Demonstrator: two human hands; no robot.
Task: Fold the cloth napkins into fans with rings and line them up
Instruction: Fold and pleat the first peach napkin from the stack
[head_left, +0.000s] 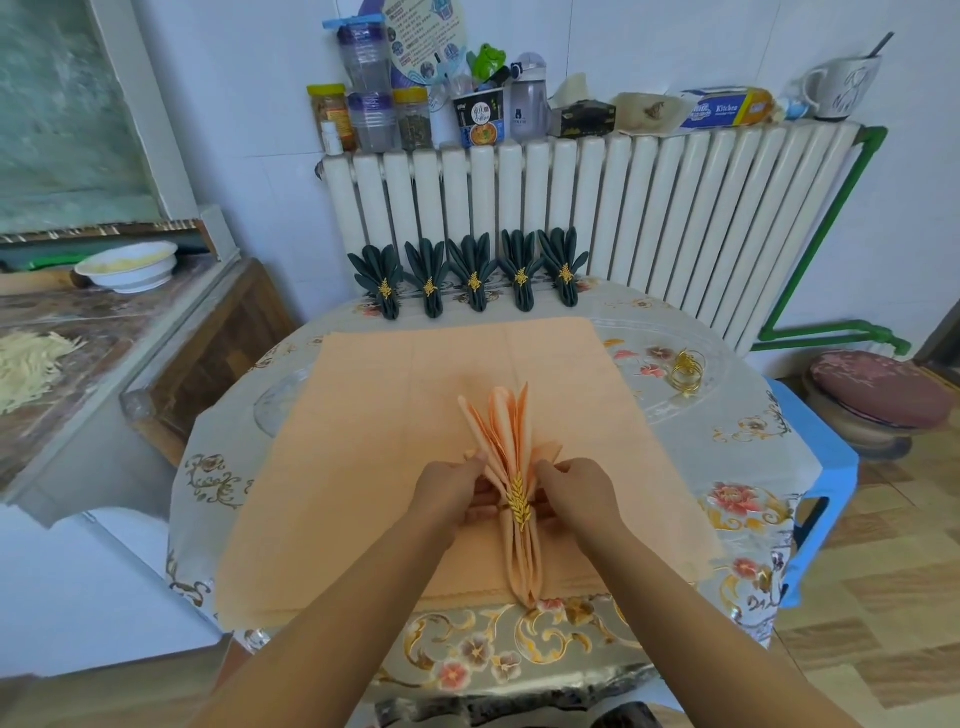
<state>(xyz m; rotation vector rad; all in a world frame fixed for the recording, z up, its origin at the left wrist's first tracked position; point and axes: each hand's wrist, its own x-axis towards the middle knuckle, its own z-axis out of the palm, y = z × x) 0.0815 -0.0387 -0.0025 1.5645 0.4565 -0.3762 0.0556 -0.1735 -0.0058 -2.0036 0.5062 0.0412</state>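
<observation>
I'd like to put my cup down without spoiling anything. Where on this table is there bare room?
Free: the tablecloth right of the flat peach napkins, nearer than the spare gold rings. Crowded: the far edge with five dark green fans, and the middle, where both hands spread the peach fan.

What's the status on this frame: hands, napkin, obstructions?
Left hand and right hand both pinching peach napkin at its gold ring. Five dark green fans lined up at back. Spare rings right; nothing blocking.
</observation>
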